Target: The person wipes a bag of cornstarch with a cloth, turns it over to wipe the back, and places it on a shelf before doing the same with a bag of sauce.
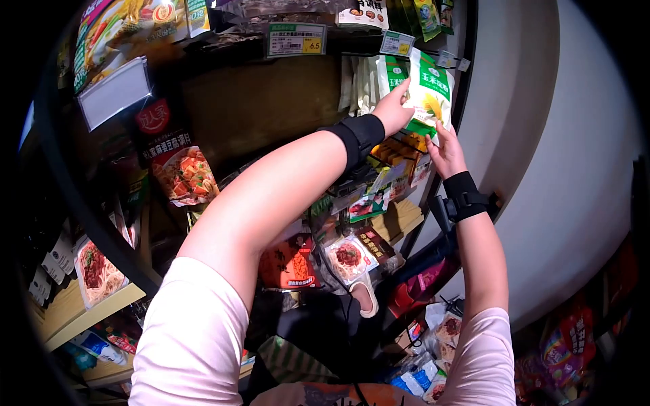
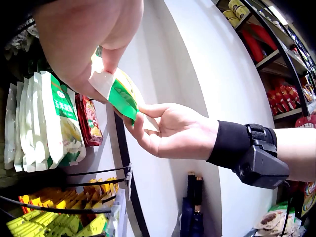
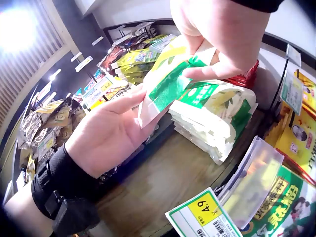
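Observation:
Both hands hold a white and green bag of corn starch (image 1: 430, 88) in front of the shelf at the upper right. My left hand (image 1: 395, 111) pinches its left side, the index finger lying across the front. Lower down, my right hand (image 1: 447, 152) grips the bottom edge between thumb and fingers. The left wrist view shows the bag's green end (image 2: 123, 98) between the two hands. Just left of the held bag hangs a row of matching bags (image 2: 59, 118), also seen in the right wrist view as stacked white bags (image 3: 212, 108).
A pale wall (image 1: 575, 135) rises to the right. Price tags (image 1: 296, 39) line the shelf rail above. Yellow packets (image 2: 64, 202) hang on wire hooks below the bags. A red mapo tofu seasoning pack (image 1: 183, 172) stands to the left. A clear holder (image 3: 252, 173) juts out.

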### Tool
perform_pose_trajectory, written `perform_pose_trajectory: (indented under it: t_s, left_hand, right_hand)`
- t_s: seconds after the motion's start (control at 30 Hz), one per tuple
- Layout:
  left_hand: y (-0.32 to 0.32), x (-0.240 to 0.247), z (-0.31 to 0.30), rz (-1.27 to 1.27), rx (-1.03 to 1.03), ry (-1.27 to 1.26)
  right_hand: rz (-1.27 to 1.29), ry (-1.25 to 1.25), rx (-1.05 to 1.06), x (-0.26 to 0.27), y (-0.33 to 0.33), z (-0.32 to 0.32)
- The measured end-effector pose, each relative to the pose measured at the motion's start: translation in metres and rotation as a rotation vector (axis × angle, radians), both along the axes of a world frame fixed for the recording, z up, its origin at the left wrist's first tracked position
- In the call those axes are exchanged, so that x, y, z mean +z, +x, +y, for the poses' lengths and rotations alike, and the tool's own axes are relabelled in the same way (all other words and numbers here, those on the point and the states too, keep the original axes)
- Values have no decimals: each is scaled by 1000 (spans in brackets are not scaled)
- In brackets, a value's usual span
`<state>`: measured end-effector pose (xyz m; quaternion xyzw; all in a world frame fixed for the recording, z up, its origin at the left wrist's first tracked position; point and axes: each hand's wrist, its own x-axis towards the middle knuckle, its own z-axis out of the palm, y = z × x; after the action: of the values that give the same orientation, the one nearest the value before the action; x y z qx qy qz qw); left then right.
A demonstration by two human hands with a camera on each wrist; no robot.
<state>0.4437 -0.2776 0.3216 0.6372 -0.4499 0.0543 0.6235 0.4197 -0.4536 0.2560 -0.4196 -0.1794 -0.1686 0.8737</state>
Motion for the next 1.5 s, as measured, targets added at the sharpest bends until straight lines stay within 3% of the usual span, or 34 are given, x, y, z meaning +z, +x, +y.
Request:
perform_pose_trajectory:
  t_s: [0.27, 0.3, 0.43, 0.93, 1.5]
  left_hand:
    - [54, -3, -17, -336, 223, 112]
    - [53, -3, -17, -174, 179, 101]
    - [45, -8, -9, -180, 280, 135]
    - [34, -9, -10, -361, 264, 77]
    - [42, -6, -16, -335, 330, 94]
  right_hand:
    - [32, -12, -12, 1, 22, -6]
    - [45, -17, 3, 2, 21, -5]
    - [78, -50, -23, 2, 24, -3]
    - [-33, -38, -53, -4, 17, -1]
    - [20, -45, -62, 4, 20, -3]
